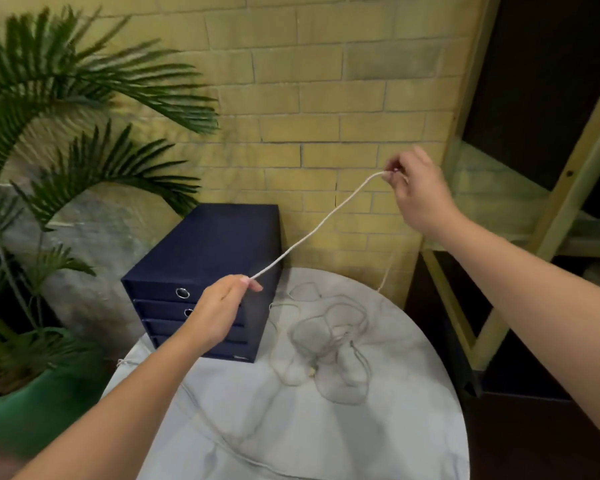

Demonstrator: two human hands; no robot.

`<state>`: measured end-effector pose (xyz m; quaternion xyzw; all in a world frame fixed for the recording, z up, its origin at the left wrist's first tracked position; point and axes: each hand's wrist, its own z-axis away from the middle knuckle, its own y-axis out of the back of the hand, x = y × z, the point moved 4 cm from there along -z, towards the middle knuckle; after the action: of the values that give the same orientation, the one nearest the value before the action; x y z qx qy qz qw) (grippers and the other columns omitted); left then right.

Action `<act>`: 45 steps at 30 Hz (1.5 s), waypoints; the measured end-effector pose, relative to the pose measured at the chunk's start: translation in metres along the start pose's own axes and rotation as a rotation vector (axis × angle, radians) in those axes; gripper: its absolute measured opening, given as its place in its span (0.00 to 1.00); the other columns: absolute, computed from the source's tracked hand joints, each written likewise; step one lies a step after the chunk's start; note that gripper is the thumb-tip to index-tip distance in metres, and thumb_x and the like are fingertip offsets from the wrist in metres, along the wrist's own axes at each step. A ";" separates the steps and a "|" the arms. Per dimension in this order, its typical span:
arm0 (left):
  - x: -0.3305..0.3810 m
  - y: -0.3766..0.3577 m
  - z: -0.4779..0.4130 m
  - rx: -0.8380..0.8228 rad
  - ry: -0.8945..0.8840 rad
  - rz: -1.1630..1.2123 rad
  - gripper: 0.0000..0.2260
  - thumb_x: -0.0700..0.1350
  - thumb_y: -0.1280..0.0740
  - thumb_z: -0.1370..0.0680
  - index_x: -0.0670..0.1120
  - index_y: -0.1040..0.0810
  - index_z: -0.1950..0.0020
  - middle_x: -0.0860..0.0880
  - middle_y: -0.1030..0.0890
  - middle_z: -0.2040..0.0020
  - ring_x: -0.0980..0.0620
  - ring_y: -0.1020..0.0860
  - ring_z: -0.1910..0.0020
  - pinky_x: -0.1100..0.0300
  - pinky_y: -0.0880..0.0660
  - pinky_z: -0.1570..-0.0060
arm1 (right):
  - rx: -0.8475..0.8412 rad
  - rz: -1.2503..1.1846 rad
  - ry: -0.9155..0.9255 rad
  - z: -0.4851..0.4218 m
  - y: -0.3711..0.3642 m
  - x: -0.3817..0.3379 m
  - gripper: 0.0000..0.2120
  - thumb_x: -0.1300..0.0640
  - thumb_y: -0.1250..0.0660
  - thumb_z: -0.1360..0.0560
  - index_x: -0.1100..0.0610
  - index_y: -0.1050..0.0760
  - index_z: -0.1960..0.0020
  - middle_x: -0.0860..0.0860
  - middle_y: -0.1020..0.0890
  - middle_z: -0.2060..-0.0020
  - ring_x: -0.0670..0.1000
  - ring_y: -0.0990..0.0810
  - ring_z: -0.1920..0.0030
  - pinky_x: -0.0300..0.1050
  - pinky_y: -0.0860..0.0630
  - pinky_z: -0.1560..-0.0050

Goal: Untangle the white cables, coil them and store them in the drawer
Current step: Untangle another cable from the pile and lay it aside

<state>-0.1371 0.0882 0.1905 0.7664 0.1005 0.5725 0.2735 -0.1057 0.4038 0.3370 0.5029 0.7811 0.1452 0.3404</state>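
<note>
L hand, cable diag up-right, R hand

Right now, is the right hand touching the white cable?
Touching. The head view shows the right hand pinching the upper end of the stretched cable between its fingertips, with no gap between them.

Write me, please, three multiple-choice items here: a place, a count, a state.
1. Where on the table does the drawer unit stand? A front edge; B right side; C back left.
2. How many drawers does it have? A two; B four; C six.
3. The cable between the left hand and right hand is: A pulled out in the air; B coiled; C flat on the table.
Answers: C, it sits at the far left; B, four fronts are stacked; A, both hands pinch it above the table.
</note>
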 end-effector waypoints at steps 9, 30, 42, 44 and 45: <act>0.012 0.017 0.000 0.108 -0.009 0.029 0.11 0.48 0.41 0.18 0.53 0.19 0.51 0.52 0.26 0.66 0.56 0.29 0.67 0.61 0.32 0.65 | -0.090 0.070 0.056 -0.014 -0.006 -0.026 0.05 0.61 0.40 0.22 0.60 0.28 0.48 0.54 0.25 0.54 0.54 0.27 0.53 0.51 0.28 0.51; 0.061 -0.013 0.016 0.071 -0.158 -0.292 0.12 0.48 0.42 0.17 0.47 0.19 0.47 0.55 0.23 0.65 0.58 0.26 0.66 0.66 0.32 0.68 | -0.568 0.045 0.063 0.084 -0.082 -0.094 0.09 0.51 0.37 0.22 0.51 0.22 0.59 0.50 0.18 0.64 0.51 0.24 0.63 0.49 0.25 0.60; 0.061 -0.004 0.017 -0.127 -0.055 -0.030 0.09 0.41 0.41 0.18 0.49 0.22 0.46 0.51 0.17 0.56 0.62 0.20 0.62 0.70 0.25 0.57 | -0.434 0.079 -0.003 0.076 -0.055 -0.087 0.09 0.51 0.35 0.23 0.54 0.20 0.55 0.51 0.19 0.64 0.52 0.23 0.61 0.47 0.28 0.62; 0.068 -0.005 0.020 -0.126 -0.064 -0.001 0.09 0.39 0.40 0.19 0.47 0.21 0.46 0.49 0.16 0.56 0.60 0.19 0.62 0.71 0.25 0.58 | -0.386 0.110 -0.015 0.074 -0.053 -0.086 0.08 0.51 0.35 0.23 0.54 0.20 0.55 0.51 0.18 0.63 0.52 0.24 0.62 0.45 0.29 0.63; 0.072 -0.007 0.021 -0.136 -0.066 0.017 0.09 0.39 0.40 0.19 0.47 0.21 0.46 0.50 0.16 0.56 0.59 0.18 0.61 0.71 0.25 0.58 | -0.346 0.109 -0.028 0.073 -0.052 -0.085 0.08 0.52 0.34 0.24 0.54 0.19 0.55 0.51 0.18 0.64 0.52 0.24 0.63 0.45 0.29 0.64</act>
<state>-0.0932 0.1207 0.2418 0.7651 0.0457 0.5549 0.3234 -0.0698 0.2968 0.2868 0.4803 0.7112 0.2887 0.4245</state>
